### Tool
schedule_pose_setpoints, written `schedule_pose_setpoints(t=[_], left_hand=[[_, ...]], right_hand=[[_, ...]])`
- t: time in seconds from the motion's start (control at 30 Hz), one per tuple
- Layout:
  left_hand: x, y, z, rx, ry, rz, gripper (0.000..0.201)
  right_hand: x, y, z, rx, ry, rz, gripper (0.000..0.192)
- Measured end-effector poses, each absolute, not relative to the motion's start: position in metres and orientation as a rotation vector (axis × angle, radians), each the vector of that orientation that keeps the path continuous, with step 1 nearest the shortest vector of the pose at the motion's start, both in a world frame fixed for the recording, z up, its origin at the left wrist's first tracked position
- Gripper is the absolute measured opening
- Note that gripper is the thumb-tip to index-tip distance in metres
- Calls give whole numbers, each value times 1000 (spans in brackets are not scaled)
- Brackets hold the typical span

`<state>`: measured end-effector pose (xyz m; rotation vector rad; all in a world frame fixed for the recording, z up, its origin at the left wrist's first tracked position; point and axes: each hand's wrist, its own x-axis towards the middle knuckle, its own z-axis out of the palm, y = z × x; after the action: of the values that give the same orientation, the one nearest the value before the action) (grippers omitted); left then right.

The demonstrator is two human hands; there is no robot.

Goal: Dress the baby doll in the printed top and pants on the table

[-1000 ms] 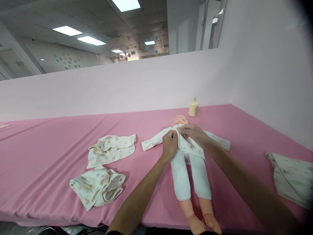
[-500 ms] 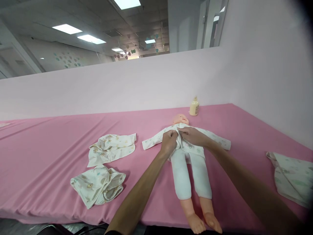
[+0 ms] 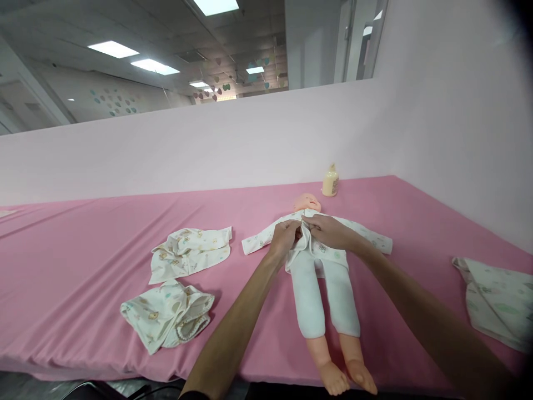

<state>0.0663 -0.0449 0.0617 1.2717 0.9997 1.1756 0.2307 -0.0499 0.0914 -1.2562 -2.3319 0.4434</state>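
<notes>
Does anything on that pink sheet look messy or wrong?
Only slightly: the nearer garment at left lies bunched up, unlike the flatter cloth at far right. No spill or damage shows; the bottle beyond the doll stands upright.

Our bench [image 3: 104, 239] is covered in pink, creased at the left. On its far side we see a pale yellow bottle [image 3: 330, 184] standing upright near the white wall [image 3: 187, 150]. To the left lies a patterned shirt [image 3: 194, 253], with a crumpled bundle [image 3: 156, 316] just on its near side. At the far right edge of our view is a folded cloth [image 3: 495, 300]. Above the wall we see ceiling lights [image 3: 155, 67], lit.
</notes>
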Motion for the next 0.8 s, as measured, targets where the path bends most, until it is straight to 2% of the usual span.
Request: schedule_pose_setpoints(t=[0.37,0.47,0.67,0.8], left_hand=[[66,-48,61,1265,1021,1176,22],[66,-48,62,1296,1010,1134,22],[52,-68,70,1661,1085,989,27],[30,-104,67,2185,1180,783,55]], right_hand=[[224,-58,87,-1359,-2289,252,32],[224,-59,83,-1361,-2282,349,35],[239,-77,68,-1349,-2121,612,59],[262,-108,41,-1290,-2214,376,70]])
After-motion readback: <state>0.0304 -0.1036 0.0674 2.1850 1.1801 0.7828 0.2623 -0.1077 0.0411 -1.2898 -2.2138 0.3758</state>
